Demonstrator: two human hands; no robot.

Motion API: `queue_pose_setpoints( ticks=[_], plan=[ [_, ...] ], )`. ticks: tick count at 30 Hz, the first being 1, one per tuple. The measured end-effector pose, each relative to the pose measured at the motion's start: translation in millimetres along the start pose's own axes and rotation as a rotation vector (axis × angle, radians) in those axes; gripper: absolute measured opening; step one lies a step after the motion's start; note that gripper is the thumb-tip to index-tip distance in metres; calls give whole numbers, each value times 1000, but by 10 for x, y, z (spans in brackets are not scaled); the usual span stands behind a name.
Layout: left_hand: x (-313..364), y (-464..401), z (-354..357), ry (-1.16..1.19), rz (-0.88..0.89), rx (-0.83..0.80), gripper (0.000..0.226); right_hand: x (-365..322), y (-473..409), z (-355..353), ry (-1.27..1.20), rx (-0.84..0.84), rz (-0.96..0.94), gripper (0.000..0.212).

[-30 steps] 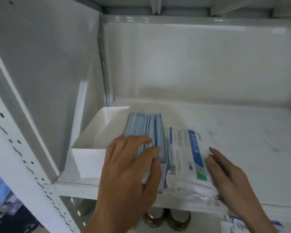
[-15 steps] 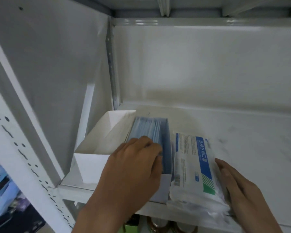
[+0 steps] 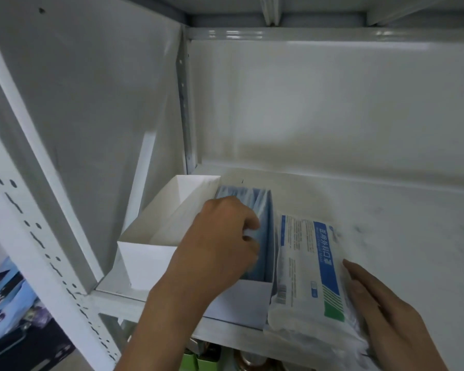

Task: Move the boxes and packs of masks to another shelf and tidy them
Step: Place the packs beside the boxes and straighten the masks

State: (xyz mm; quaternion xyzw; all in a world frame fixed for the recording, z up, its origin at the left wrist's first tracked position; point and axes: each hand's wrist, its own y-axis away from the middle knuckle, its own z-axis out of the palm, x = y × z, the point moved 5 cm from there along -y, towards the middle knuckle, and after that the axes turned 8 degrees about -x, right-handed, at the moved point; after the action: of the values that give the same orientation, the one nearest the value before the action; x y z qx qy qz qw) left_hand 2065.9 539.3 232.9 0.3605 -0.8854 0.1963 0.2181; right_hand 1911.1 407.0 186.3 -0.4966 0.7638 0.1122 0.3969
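Observation:
Two open boxes stand side by side at the left end of a white shelf (image 3: 386, 223). The left white box (image 3: 156, 231) looks empty. The right box (image 3: 241, 301) holds upright blue masks (image 3: 263, 210). My left hand (image 3: 220, 245) reaches into that box, its fingers curled onto the tops of the masks. A clear plastic pack of masks (image 3: 306, 277) with a blue and green label lies to the right of the box, overhanging the shelf's front edge. My right hand (image 3: 381, 311) rests flat against the pack's right side, fingers straight.
The shelf's grey side wall (image 3: 91, 103) is close on the left, with a perforated upright (image 3: 38, 236) in front. The white back wall (image 3: 332, 108) is behind. To the right of the pack the shelf is bare. Bottles and green items (image 3: 212, 357) show on the shelf below.
My left hand has pushed deeper into the mask box and its fingers have curled onto the masks. My right hand stays against the pack. The view has shifted left.

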Motion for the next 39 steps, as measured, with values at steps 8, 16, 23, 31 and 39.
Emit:
queue_pose_setpoints(
  ticks=[8,16,23,31,39],
  plan=[
    [24,297,-69,12,272,208,27,673,-1,-111,-224,54,102,42],
    [-122,411,-126,-165,200,104,19,513,-164,21,245,-173,-69,55],
    [47,266,-141,-398,177,113,27,-230,-320,84,275,-14,-322,38],
    [41,73,-64,-396,140,-36,30,-518,-322,310,487,-48,-352,49],
    [27,86,-79,-181,75,12,33,-469,-407,282,377,-32,-318,66]
  ],
)
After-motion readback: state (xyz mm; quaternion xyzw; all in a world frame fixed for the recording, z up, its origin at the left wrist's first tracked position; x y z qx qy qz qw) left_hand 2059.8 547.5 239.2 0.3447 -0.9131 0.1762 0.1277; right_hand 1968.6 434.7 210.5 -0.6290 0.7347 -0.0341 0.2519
